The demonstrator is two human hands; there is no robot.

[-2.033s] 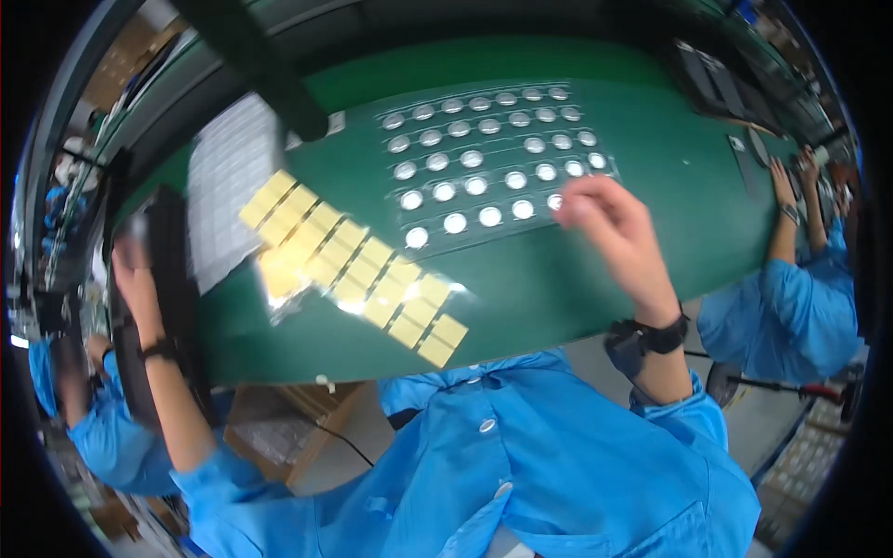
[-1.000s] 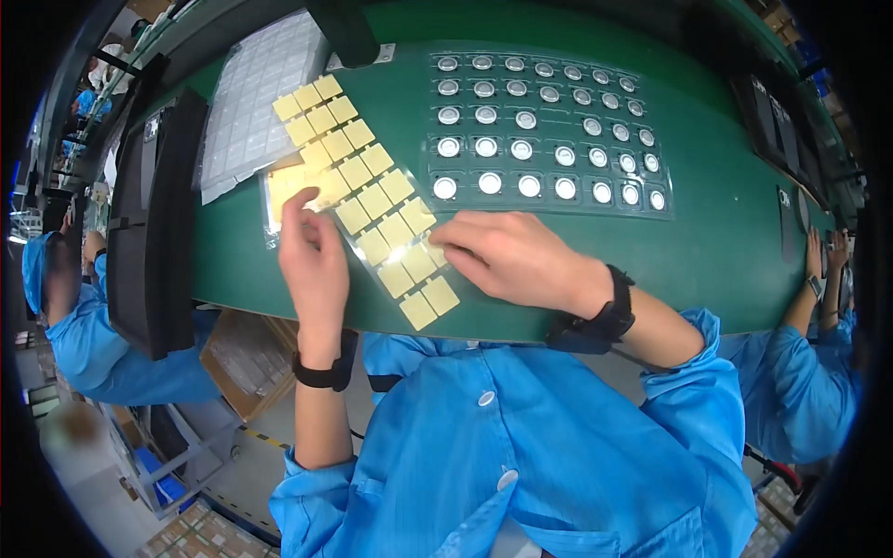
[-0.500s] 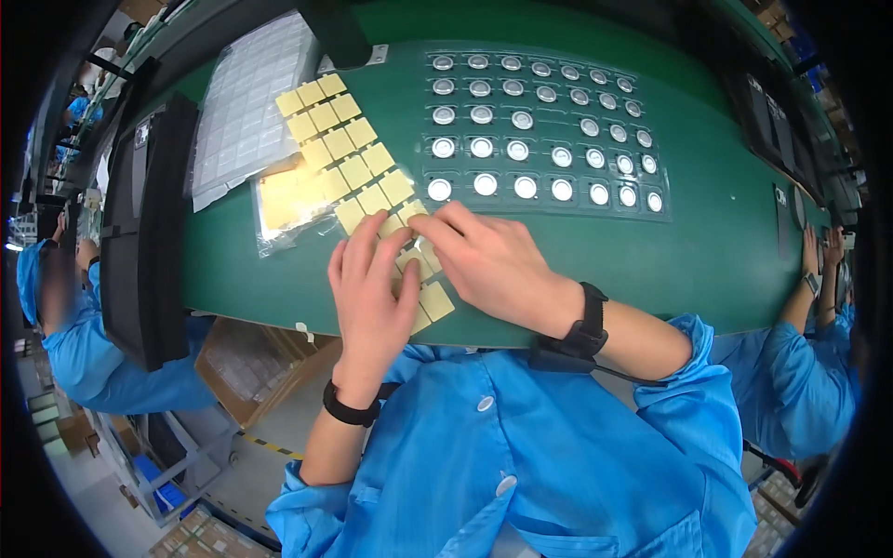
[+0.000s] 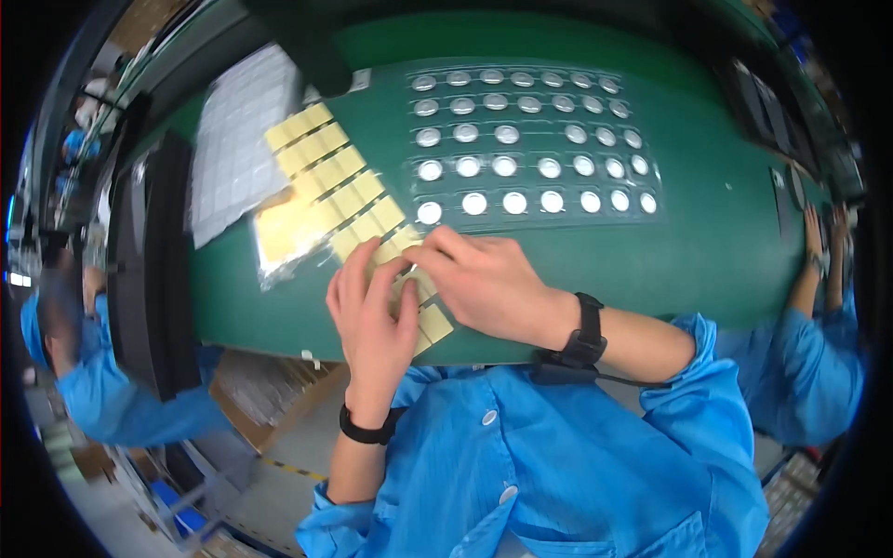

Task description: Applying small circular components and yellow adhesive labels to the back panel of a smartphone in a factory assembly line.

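A strip of square, pale yellow pads [image 4: 333, 172] in rows runs slantwise across the green table toward me. Spread fingers of my left hand [image 4: 377, 312] rest on its near end, with the thumb apart. At the same spot my right hand [image 4: 493, 288] pinches close to the left index fingertip. Whatever lies between the right thumb and finger is too small and covered to make out. Beyond my hands sits a clear plastic tray [image 4: 535, 226] with rows of round silver discs [image 4: 514, 203]; one pocket in its middle row has no disc.
A stack of clear plastic trays [image 4: 244, 130] stands at the far left, beside a clear bag of yellow pads [image 4: 288, 228]. Black stands [image 4: 153, 279] flank the table. An open cardboard box [image 4: 279, 391] is below the left edge. People in blue sit at both sides.
The whole view has shifted and tilted slightly, so the table appears a little lower. Both hands keep about the same place on the yellow strip.
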